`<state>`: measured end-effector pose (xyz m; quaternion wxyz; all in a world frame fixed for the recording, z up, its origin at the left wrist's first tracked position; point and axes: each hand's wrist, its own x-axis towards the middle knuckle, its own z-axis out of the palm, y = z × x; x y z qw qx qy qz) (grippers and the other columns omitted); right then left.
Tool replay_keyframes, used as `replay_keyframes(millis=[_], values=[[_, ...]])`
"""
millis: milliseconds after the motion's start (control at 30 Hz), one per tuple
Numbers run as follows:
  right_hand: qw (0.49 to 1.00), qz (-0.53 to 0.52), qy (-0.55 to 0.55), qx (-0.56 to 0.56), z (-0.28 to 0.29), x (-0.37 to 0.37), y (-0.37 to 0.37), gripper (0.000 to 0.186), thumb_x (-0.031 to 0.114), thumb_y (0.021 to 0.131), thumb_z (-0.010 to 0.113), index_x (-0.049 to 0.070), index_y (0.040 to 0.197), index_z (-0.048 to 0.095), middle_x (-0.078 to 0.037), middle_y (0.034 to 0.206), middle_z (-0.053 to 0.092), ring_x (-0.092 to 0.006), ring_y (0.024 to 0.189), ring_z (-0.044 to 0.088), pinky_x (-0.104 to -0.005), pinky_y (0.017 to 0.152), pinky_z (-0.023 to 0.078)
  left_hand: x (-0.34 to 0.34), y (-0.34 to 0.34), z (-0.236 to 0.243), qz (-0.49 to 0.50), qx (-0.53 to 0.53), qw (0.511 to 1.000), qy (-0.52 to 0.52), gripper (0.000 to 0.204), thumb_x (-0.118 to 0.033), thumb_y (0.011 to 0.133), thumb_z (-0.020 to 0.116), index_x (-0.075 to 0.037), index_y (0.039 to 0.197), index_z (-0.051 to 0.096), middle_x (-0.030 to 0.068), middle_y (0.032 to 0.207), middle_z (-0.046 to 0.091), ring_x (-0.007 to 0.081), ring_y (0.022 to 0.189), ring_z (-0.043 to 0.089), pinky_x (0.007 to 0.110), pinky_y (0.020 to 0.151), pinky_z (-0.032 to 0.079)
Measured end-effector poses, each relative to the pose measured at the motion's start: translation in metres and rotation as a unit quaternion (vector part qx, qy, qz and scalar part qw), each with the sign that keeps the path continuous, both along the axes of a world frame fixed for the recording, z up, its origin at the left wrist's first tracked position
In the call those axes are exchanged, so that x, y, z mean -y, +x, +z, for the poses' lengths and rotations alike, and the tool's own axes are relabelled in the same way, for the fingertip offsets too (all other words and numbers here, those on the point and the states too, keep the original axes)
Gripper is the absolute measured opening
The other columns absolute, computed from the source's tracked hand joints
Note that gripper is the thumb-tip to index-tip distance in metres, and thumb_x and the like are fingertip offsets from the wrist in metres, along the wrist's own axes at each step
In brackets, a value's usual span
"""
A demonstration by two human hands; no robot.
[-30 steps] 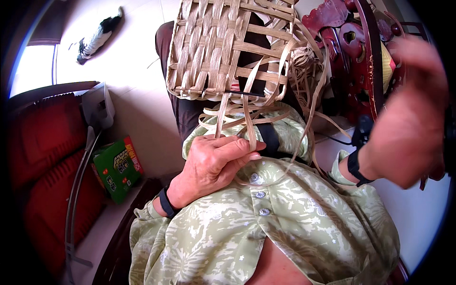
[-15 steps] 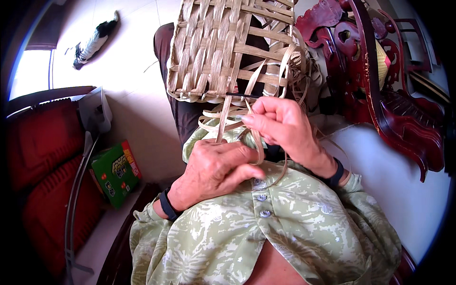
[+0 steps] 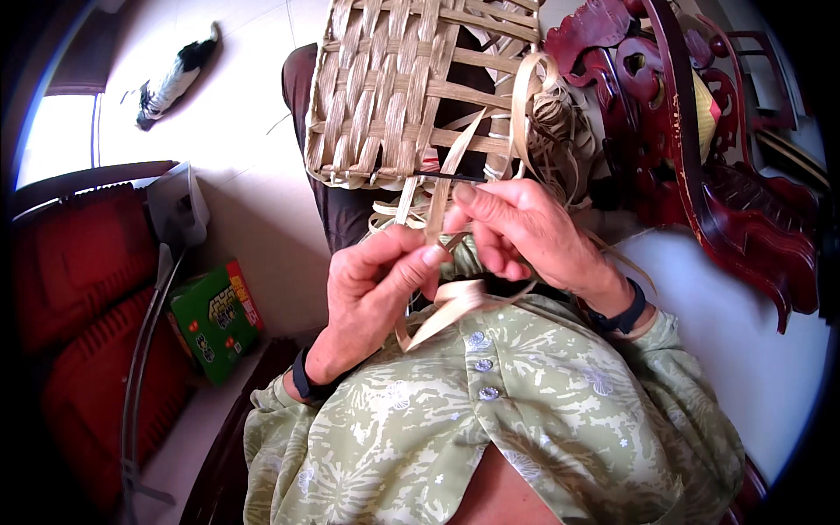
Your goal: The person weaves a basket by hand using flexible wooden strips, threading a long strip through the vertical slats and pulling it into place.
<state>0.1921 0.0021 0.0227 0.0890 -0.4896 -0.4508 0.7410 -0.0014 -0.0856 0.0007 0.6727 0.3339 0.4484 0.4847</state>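
Observation:
A woven panel of flat tan strips on a frame rests over my dark-trousered leg, woven closely at the left and with gaps at the right. Its near edge has a dark thin bar. My left hand pinches a flat strip between thumb and fingers just below that edge. The strip's pointed end stands up over the panel, and its rest curls below the hand. Close beside it, my right hand has its thumb against its curled fingers near the bar's right end. What lies in those fingers, if anything, is hidden.
Loose strips are bunched right of the panel. A carved dark-red wooden chair stands at the right. On the left are a red padded seat, a grey curved stand and a green box. An animal lies on the floor.
My left hand has turned upward and taken hold of the strip near the panel's edge. The strip's loop below has shifted down and left. My right hand has moved slightly down.

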Motion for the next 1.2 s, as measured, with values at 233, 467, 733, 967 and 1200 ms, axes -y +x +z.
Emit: replay_keyframes(millis=[233, 467, 733, 967, 1200], values=[[0.991, -0.057, 0.027, -0.119, 0.003, 0.02, -0.016, 0.024, 0.023, 0.099, 0.062, 0.004, 0.084, 0.065, 0.007, 0.059, 0.048, -0.0023, 0.051, 0.04, -0.0226, 0.047, 0.033, -0.006, -0.012, 0.001, -0.092, -0.093, 0.991, -0.001, 0.042, -0.035, 0.105, 0.051, 0.001, 0.095, 0.069, 0.0027, 0.073, 0.066, 0.0041, 0.071, 0.058, 0.022, 0.061, 0.045], [0.896, 0.304, 0.127, -0.299, 0.003, 0.027, -0.021, 0.024, 0.023, 0.097, 0.065, 0.0, 0.089, 0.066, -0.003, 0.071, 0.062, -0.01, 0.061, 0.056, -0.0266, 0.056, 0.046, -0.013, 0.002, 0.007, -0.009, 0.018, 0.996, -0.088, 0.02, -0.019, 0.102, 0.059, -0.001, 0.101, 0.069, 0.0011, 0.084, 0.07, 0.0011, 0.063, 0.047, 0.019, 0.056, 0.036], [0.998, 0.001, 0.064, 0.007, -0.003, 0.012, -0.017, 0.054, 0.05, 0.098, 0.058, 0.0, 0.08, 0.065, -0.002, 0.056, 0.056, -0.0062, 0.045, 0.05, -0.0226, 0.039, 0.038, -0.007, -0.003, -0.011, 0.025, -0.198, 0.964, 0.174, 0.014, 0.0, 0.086, 0.073, 0.003, 0.099, 0.072, 0.0082, 0.091, 0.065, 0.0111, 0.075, 0.059, 0.026, 0.061, 0.045], [0.989, -0.075, 0.128, -0.017, -0.016, 0.014, -0.023, 0.035, 0.029, 0.098, 0.063, -0.002, 0.082, 0.063, -0.001, 0.057, 0.056, -0.0047, 0.053, 0.052, -0.0263, 0.046, 0.041, -0.005, -0.005, 0.001, -0.085, -0.258, 0.948, 0.164, 0.017, -0.015, 0.093, 0.067, 0.001, 0.096, 0.071, 0.0074, 0.077, 0.063, 0.0161, 0.066, 0.06, 0.028, 0.059, 0.047], [0.892, 0.31, 0.191, -0.267, 0.01, 0.04, -0.02, 0.021, 0.013, 0.096, 0.06, 0.003, 0.078, 0.06, -0.009, 0.062, 0.057, -0.0172, 0.059, 0.059, -0.0332, 0.067, 0.049, -0.018, 0.0, 0.017, -0.081, -0.066, 0.988, -0.118, 0.029, -0.023, 0.103, 0.056, 0.003, 0.11, 0.067, -0.0001, 0.078, 0.067, 0.0021, 0.065, 0.049, 0.019, 0.057, 0.037]])
